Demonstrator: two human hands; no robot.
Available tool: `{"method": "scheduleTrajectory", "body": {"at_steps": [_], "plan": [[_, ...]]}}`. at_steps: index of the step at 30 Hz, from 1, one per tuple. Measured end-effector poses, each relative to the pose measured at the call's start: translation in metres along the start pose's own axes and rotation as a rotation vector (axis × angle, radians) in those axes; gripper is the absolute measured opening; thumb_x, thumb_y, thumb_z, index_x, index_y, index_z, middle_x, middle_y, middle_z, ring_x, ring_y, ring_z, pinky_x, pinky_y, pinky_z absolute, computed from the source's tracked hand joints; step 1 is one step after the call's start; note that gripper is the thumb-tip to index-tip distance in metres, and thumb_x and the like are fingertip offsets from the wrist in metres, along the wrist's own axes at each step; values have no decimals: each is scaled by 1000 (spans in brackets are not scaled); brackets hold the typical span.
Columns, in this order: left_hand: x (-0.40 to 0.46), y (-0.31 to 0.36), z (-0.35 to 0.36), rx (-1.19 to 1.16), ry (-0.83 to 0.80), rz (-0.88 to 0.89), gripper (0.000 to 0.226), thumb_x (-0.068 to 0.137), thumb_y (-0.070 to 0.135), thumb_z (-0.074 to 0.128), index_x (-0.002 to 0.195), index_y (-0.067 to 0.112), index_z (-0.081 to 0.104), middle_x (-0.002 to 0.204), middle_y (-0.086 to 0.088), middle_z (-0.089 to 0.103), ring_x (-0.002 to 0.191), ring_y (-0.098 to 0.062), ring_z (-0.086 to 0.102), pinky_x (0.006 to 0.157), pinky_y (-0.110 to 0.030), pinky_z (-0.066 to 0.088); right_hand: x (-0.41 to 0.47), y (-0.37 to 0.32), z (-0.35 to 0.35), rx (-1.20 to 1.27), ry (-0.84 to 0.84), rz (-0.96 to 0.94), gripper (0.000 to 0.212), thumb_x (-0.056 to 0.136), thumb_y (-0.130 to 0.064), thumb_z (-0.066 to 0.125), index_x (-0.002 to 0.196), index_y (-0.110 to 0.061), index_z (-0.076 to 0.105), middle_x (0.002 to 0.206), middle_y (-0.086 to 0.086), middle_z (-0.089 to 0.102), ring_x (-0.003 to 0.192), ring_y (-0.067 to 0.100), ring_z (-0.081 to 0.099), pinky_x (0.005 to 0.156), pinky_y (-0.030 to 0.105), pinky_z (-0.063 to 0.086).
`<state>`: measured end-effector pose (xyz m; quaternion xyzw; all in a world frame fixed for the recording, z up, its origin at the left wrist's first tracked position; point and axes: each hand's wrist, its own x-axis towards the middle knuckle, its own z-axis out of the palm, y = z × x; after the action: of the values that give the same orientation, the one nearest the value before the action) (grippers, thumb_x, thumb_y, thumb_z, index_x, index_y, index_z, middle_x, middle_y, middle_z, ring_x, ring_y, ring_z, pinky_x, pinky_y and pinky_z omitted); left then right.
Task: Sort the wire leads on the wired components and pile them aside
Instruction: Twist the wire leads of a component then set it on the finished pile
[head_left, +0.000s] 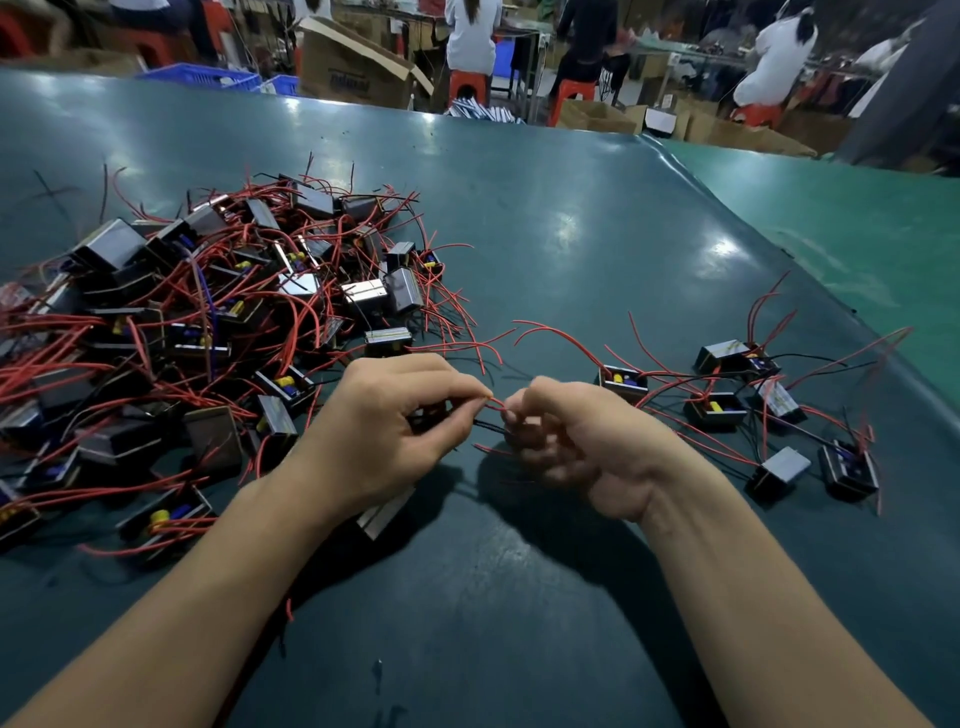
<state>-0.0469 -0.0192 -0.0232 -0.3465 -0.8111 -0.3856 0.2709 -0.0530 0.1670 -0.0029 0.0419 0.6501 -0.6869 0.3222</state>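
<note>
My left hand (387, 421) cups a small black component (427, 415) and pinches its red lead (496, 404), while my right hand (566, 441) pinches the same lead's far end, fingers curled. The unsorted heap (197, 322) lies beyond my left hand, the finished few (769, 410) beyond my right. Tugging too hard could, I judge, snap the lead or snag the black wire (491, 427) beneath.

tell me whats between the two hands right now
In the head view, a short red wire spans the gap between left hand and right hand.
</note>
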Motion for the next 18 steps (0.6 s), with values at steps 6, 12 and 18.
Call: {"method": "scheduleTrajectory", "body": {"at_steps": [6,12,18], "plan": [[-1,2,4,-25,84,-27,7,83,2,70,85,0,76,79,-6,71,70,-17,67,63,-32,52,-3,-4,-1,424,-214,153,10,73,-13,55,65,-12,51,55,-6,33,38,2,28,26,10,17],[0,-2,-1,12,134,-90,8,84,7,69,87,3,76,81,-2,72,75,-9,67,71,-29,53,-1,5,7,-33,185,-484,8,89,-6,65,83,-8,61,57,0,58,49,11,56,40,18,43],[0,-3,-3,17,158,-105,9,84,7,69,86,2,76,81,-3,73,75,-12,67,70,-31,53,-3,6,7,-278,228,-679,11,90,-6,66,82,-15,67,66,-3,64,61,13,65,46,22,49]]}}
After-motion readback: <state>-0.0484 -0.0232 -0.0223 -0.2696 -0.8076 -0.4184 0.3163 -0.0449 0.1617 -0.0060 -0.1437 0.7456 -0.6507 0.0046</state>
